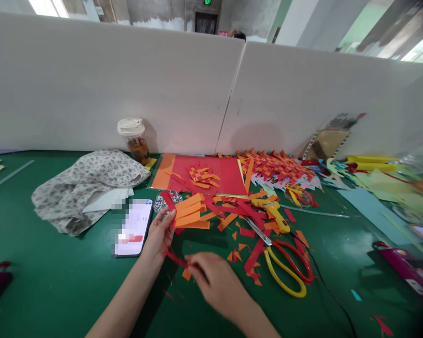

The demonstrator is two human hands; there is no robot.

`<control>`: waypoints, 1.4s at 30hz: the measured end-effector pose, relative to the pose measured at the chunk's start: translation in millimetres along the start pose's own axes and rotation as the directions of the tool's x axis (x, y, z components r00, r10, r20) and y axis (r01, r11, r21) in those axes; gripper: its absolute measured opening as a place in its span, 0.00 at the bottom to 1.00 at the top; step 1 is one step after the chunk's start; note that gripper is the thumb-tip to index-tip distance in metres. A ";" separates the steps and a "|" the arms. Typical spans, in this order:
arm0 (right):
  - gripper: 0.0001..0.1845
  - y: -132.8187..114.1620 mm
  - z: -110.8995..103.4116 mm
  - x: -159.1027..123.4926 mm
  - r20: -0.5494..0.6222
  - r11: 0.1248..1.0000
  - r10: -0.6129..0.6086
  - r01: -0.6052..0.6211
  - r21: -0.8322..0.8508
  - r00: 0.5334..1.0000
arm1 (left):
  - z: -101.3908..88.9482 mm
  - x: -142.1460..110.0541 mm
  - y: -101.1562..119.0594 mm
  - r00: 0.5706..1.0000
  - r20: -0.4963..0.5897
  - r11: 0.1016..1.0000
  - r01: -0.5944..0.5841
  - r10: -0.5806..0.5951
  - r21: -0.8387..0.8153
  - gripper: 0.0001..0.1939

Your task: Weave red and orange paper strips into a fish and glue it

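Note:
Orange paper strips (190,212), fanned out and joined near one end, are pinched in my left hand (159,234). A red paper strip (176,257) runs from beneath that hand to my right hand (216,284), whose fingers are closed on its end and slightly blurred. Right of my hands lie scissors (285,267) with one red and one yellow handle, blades slightly parted. A yellow glue gun (273,212) rests just behind them. Around these are scattered red and orange paper scraps (246,232). Farther back, a woven paper fish (202,177) sits on a red sheet (229,171).
A phone (136,227) and a patterned cloth (88,188) lie to the left. Behind them stands a lidded drink cup (136,141). Several woven fish (275,164) are piled at the back right. The glue gun's black cord (324,277) crosses the green table. A white partition (109,84) closes the back.

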State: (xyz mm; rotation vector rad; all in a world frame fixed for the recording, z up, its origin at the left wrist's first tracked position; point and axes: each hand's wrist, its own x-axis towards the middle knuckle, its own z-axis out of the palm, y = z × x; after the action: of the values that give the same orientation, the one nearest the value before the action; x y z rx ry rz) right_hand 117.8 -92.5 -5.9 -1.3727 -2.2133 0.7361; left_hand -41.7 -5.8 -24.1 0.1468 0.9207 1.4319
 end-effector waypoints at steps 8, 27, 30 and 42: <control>0.11 20.8 2.3 -11.3 -0.086 0.993 0.024 -0.034 -0.114 0.996 | -0.5 -0.4 -0.2 0.999 -0.004 0.998 -0.033 0.034 0.057 0.12; 0.14 80.3 -52.3 -42.7 -0.629 0.843 0.536 -0.320 0.432 0.563 | -0.2 -18.7 -18.9 0.893 0.441 0.506 -0.423 0.092 0.752 0.07; 0.15 76.6 -49.2 -39.8 -0.582 0.771 0.623 -0.286 0.569 0.522 | 1.2 -21.9 -14.9 0.889 0.417 0.437 -0.456 0.188 0.776 0.09; 0.13 35.0 -10.4 -13.2 -0.378 0.805 0.474 -0.218 0.552 0.795 | 9.4 -37.4 -19.2 0.713 0.668 0.312 -0.697 0.212 0.646 0.08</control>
State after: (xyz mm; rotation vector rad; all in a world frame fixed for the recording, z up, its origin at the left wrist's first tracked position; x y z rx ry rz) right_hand 153.3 -89.4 -21.3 -1.5123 -1.2573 0.8658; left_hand -16.2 -38.5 -12.5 1.6647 1.1700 1.1717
